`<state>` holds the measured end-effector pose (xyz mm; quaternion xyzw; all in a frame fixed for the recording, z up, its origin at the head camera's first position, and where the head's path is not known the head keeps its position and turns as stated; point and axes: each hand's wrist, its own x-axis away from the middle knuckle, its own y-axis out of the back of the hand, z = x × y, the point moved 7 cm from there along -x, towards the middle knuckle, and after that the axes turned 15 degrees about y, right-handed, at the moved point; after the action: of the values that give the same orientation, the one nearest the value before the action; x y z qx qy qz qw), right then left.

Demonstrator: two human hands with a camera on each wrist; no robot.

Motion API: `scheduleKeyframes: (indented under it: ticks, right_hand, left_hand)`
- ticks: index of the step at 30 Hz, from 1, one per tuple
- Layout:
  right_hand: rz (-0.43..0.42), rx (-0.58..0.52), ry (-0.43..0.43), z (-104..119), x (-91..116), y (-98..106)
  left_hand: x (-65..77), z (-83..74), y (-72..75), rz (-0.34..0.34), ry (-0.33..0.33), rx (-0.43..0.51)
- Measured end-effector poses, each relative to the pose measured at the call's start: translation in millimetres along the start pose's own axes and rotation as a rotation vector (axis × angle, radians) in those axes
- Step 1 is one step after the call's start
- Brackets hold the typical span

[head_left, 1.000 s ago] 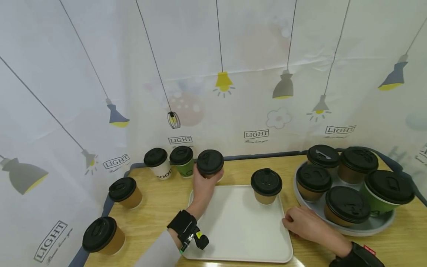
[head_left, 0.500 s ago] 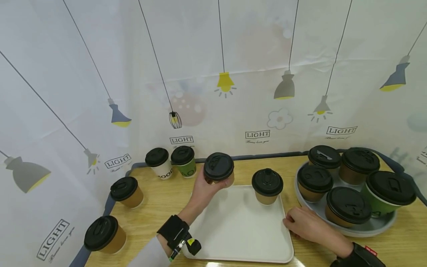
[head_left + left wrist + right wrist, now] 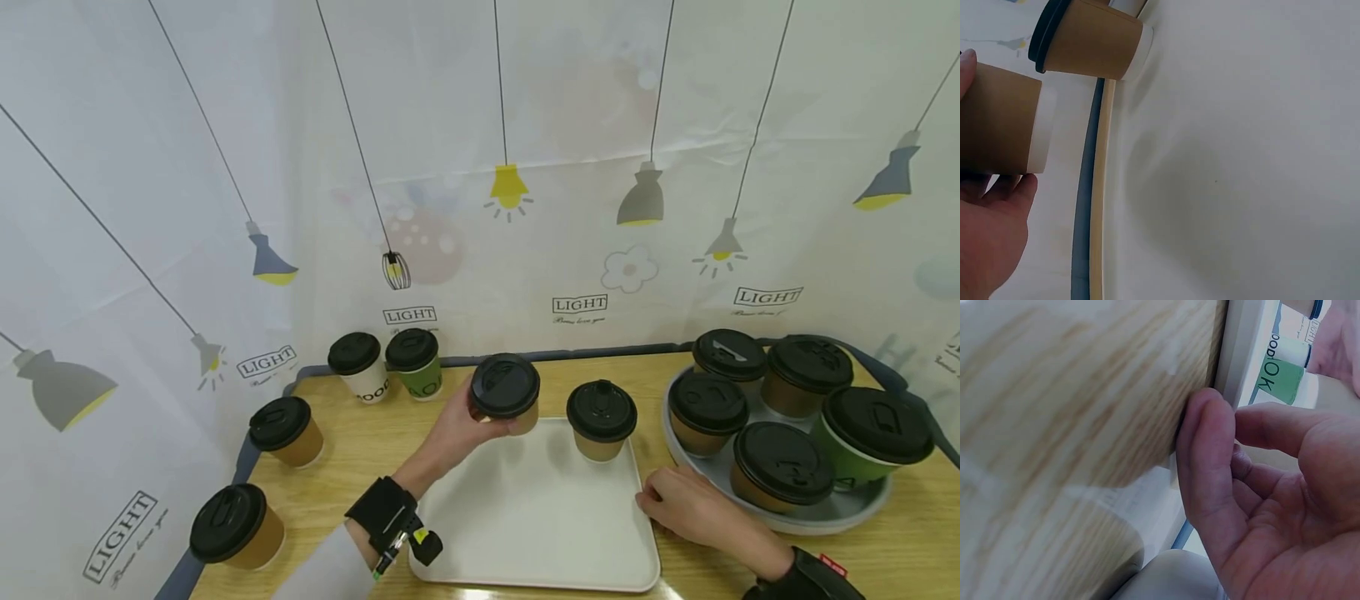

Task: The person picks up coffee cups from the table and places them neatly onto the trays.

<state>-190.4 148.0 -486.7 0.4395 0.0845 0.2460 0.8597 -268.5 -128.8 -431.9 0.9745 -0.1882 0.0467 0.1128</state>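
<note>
My left hand (image 3: 457, 429) holds a brown paper coffee cup (image 3: 997, 119) with a black lid (image 3: 506, 385), fingers and thumb around its side. The cup is raised over the back of the white rectangular tray (image 3: 540, 517), its shadow falling on the tray. To its right, a second lidded brown cup (image 3: 598, 444) stands upright in the tray's back right corner. At the tray's right edge, my right hand (image 3: 686, 504) pinches the rim (image 3: 1241, 356) between thumb and curled fingers; the exact contact is partly hidden.
A round grey tray (image 3: 810, 522) with several lidded cups stands at the right. A white cup (image 3: 366, 385) and a green cup (image 3: 422, 380) stand at the back left. Two brown cups (image 3: 298, 446) (image 3: 258, 540) line the left side. A printed curtain (image 3: 465, 108) hangs behind the table.
My left hand has carried the brown cup from beside the green cup rightward and nearer, over the tray's back edge. My right hand stays at the tray's rim.
</note>
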Motion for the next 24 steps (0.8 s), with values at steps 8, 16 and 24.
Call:
scheduleKeyframes:
  ticks: [8,16,24]
  right_hand:
    - [-0.005,0.005,0.012,0.4,0.5,0.1]
    - [0.009,-0.027,0.014,-1.1,-0.2,-1.4]
    - [0.003,-0.026,0.031,-2.3,-0.3,-0.5]
  left_hand:
    - [-10.8,24.8,-19.1,0.158,0.096,-0.013]
    - [-20.2,43.4,-25.9,0.166,0.165,-0.008]
    - [-24.7,51.9,-29.1,0.169,0.183,-0.005]
